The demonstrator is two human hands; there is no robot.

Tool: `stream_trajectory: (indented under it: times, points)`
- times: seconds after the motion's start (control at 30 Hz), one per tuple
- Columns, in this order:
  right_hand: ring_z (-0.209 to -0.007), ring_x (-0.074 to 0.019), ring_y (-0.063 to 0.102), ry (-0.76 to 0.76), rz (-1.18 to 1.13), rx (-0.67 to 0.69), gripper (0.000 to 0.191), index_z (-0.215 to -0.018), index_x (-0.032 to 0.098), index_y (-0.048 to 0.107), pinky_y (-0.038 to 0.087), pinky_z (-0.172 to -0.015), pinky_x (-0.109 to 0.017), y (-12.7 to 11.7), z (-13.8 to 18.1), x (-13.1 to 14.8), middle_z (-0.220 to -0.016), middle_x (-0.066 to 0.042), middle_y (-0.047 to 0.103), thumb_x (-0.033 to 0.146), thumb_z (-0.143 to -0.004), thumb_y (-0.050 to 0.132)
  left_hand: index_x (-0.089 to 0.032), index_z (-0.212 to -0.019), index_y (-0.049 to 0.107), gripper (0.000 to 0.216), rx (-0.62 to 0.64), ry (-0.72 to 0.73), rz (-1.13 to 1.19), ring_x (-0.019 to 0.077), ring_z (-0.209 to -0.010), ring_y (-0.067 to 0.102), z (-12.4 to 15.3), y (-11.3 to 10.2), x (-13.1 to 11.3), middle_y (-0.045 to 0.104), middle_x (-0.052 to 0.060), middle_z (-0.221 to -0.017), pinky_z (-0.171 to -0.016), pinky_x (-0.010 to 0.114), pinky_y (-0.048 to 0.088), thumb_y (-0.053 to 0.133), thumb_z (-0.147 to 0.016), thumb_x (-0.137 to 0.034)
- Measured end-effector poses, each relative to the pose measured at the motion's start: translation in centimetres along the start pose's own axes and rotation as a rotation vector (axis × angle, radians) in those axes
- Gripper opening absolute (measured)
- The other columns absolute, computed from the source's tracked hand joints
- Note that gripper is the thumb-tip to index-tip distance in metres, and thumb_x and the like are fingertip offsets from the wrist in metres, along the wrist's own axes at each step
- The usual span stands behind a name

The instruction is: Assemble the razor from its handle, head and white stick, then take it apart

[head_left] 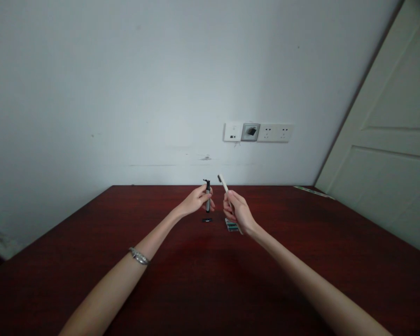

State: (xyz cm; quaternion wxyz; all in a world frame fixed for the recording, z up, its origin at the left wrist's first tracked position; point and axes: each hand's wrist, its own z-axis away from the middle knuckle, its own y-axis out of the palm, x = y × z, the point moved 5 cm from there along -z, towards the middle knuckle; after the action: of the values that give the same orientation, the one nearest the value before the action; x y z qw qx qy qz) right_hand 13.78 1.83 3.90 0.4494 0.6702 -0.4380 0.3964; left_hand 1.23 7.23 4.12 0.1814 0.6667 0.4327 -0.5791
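My left hand [195, 200] is closed around a slim black-and-silver device that looks like a trimmer [207, 198]. It stands upright, and a thin black piece juts left from its top. In my right hand [241, 211] is a white toothbrush [223, 182], gripped by the handle and tilted, its dark bristles facing left towards the device. The two things are close but apart. Below my left hand, a small black part [207, 220] lies on the table. A flat greenish packet [231, 226] lies under my right hand, which partly hides it.
The dark red wooden table [182, 289] reaches back to a white wall [154, 93] with sockets [273, 133] on it. A long thin strip [313, 192] lies at the far right edge, near a pale door [388, 140].
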Motion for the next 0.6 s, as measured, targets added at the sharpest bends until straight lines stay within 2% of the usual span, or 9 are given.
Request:
stream_trajectory:
  times: [0.23, 0.4, 0.5, 0.6]
  points:
    - [-0.027, -0.0016, 0.014, 0.104, -0.076, -0.029, 0.036, -0.073, 0.023, 0.036, 0.009, -0.029, -0.015, 1.0, 0.0, -1.7, -0.042, 0.014, 0.028, 0.056, -0.076, 0.050, -0.017, -0.089, 0.041, 0.027, -0.021, -0.006, 0.025, 0.0180, -0.058, 0.065, -0.1, 0.8, 0.1, 0.063, 0.003, -0.067, -0.053, 0.028, 0.052, 0.053, -0.082, -0.041]
    - [-0.028, -0.0020, 0.013, 0.132, -0.077, -0.042, 0.037, -0.073, 0.023, 0.036, 0.009, -0.029, -0.014, 1.8, 0.5, -1.4, -0.041, 0.014, 0.027, 0.057, -0.076, 0.048, -0.016, -0.091, 0.044, 0.027, -0.069, 0.049, -0.028, 0.0161, -0.056, 0.065, -0.1, 0.5, 0.0, 0.062, 0.003, -0.067, -0.051, 0.025, 0.051, 0.053, -0.083, -0.040]
    - [-0.028, -0.0021, 0.013, 0.114, -0.104, -0.024, 0.037, -0.072, 0.023, 0.036, 0.008, -0.029, -0.014, 2.4, 0.8, -0.8, -0.041, 0.014, 0.026, 0.057, -0.077, 0.048, -0.015, -0.092, 0.044, 0.028, -0.067, 0.067, -0.051, 0.0153, -0.055, 0.064, -0.1, 0.3, 0.3, 0.062, 0.003, -0.066, -0.051, 0.024, 0.051, 0.051, -0.084, -0.041]
    - [-0.028, -0.0021, 0.013, 0.139, -0.134, -0.062, 0.035, -0.071, 0.023, 0.035, 0.007, -0.029, -0.014, 2.5, 0.7, -0.6, -0.039, 0.014, 0.027, 0.055, -0.077, 0.047, -0.015, -0.092, 0.045, 0.027, -0.062, 0.071, -0.065, 0.0156, -0.055, 0.064, -0.1, 0.3, 0.4, 0.062, 0.003, -0.067, -0.052, 0.025, 0.050, 0.051, -0.084, -0.040]
